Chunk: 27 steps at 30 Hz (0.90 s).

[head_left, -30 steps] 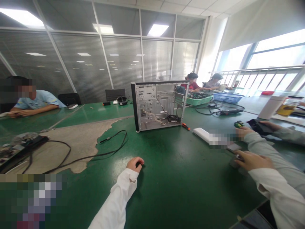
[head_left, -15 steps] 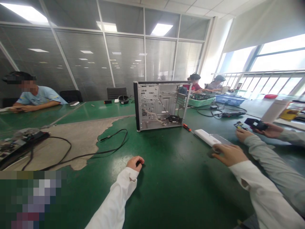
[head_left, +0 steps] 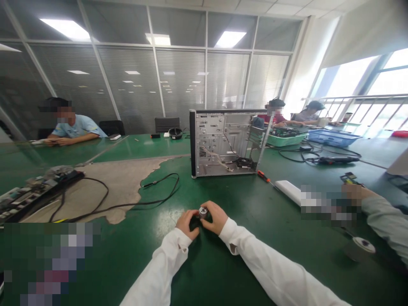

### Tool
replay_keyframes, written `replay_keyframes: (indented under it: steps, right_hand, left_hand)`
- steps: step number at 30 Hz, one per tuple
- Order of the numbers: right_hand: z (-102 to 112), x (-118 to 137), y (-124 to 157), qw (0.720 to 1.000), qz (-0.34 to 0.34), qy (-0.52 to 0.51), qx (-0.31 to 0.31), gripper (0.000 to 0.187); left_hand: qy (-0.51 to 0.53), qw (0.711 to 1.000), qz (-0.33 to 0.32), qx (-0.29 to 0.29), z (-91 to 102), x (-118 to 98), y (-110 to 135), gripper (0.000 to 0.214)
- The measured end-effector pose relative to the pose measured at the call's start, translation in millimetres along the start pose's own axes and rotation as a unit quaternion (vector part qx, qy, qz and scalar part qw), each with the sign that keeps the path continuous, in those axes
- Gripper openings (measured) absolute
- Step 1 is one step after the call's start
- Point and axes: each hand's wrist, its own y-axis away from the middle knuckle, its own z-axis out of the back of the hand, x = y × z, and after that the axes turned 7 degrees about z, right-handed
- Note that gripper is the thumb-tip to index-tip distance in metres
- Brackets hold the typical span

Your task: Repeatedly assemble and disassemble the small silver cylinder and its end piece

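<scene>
The small metal cylinder sits in the right hand, low over the tabletop in front of the wearer. One round end, with dark marks on its face, points up and a little toward the wearer; its long axis runs roughly upright. Whether its lower end touches the tabletop is hidden. The right hand's grip is clamped on the cylinder, thumb on the near side. The left hand curves just beside it, the thumb and fingers of its grip apart; I cannot tell whether a fingertip touches the metal.

The tabletop is glossy green, with a ragged grey patch at left. A circuit board lies beyond the left hand, and a black cable loops off the patch. Ahead stands a computer case, its bare inside facing the wearer, a screwdriver by its corner. A larger round can stands at right, near a co-worker's grey sleeve. Farther back are a green basket and a blue basket.

A glass partition with blinds closes the far side; a person in light blue sits at left, and a railing lines the windows at right.
</scene>
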Motion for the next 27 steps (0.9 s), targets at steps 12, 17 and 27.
replay_keyframes:
  steps: [12,17,27]
  right_hand:
    - [1.1,-8.7,10.0,0.989,0.015,-0.129,-0.070,0.047]
    - [4.1,-6.6,10.1,0.995,0.028,-0.084,-0.051,0.037]
    - [-8.9,-6.5,6.6,0.958,-0.144,-0.228,-0.099,0.034]
  left_hand:
    - [-0.034,0.999,0.020,0.017,-5.5,9.1,-6.7,0.036]
    - [-0.046,0.999,0.012,0.014,-4.6,7.2,-6.3,0.035]
    - [-0.077,0.997,0.000,-0.016,-10.8,6.9,-5.3,0.042]
